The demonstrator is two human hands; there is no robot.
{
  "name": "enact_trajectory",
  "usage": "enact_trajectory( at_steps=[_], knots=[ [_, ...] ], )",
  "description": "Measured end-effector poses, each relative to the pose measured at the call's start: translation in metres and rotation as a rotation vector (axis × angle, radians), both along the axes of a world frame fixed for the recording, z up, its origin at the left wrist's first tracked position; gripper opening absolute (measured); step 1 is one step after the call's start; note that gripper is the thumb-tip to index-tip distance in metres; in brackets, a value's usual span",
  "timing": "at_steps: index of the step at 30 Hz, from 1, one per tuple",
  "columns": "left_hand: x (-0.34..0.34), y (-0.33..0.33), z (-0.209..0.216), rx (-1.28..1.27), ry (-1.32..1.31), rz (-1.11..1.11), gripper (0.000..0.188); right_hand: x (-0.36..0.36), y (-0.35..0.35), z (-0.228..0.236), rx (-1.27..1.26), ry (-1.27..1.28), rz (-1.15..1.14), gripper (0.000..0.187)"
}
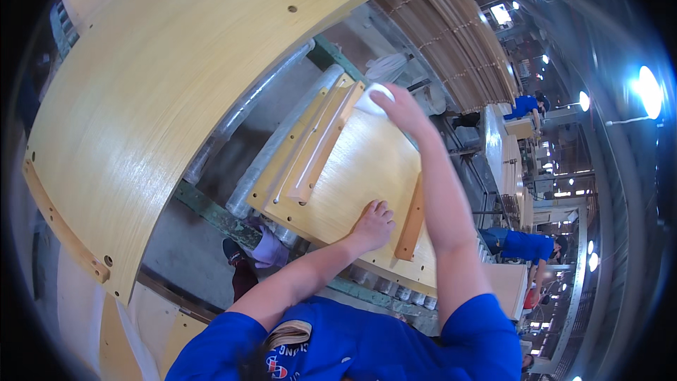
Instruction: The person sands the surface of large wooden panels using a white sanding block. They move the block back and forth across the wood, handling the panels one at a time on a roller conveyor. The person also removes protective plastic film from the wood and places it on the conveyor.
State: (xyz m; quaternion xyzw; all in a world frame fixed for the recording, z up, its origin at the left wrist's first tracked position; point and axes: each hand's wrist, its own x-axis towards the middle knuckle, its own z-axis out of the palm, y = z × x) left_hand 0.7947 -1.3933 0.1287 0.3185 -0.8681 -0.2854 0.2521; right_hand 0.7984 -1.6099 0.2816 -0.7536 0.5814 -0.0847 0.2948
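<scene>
In front of me a yellow wooden panel [352, 169] lies on a roller conveyor. Two wooden strips are on it: a longer strip [326, 144] along its left side and a shorter strip [411, 219] towards the right. My left hand [374, 227] rests on the panel between them, fingers apart and slightly bent, holding nothing. At the panel's far end my right hand [402, 109] grips a folded white cloth [374, 100], which is down at the surface near the far end of the longer strip.
A large curved yellow panel [169, 77] fills the left side. Rollers [282, 95] and a green conveyor rail [218, 217] run between the panels. Brown stacked boards [451, 35] stand at the back. Two co-workers in blue shirts [529, 245] are at the right.
</scene>
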Motion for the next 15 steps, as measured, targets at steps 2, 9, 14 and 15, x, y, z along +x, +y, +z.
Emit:
enact_trajectory(
  at_steps=[2, 9, 14, 15],
  knots=[
    [0.004, -0.009, -0.001, -0.045, -0.001, 0.051, 0.031, -0.017, 0.047, -0.012, 0.242, -0.642, -0.325, 0.039],
    [0.036, 0.002, 0.004, 0.063, 0.006, -0.085, 0.028, -0.091, 0.185, -0.073, 0.605, -1.851, -0.669, 0.042],
    [0.136, 0.076, 0.004, 0.367, 0.410, -0.019, 0.019, -0.096, 0.229, -0.110, 0.388, -1.577, -0.694, 0.030],
    [0.161, 0.092, 0.002, 0.272, 0.435, 0.091, 0.015, -0.083, 0.228, -0.115, 0.338, -1.484, -0.694, 0.026]
  ],
)
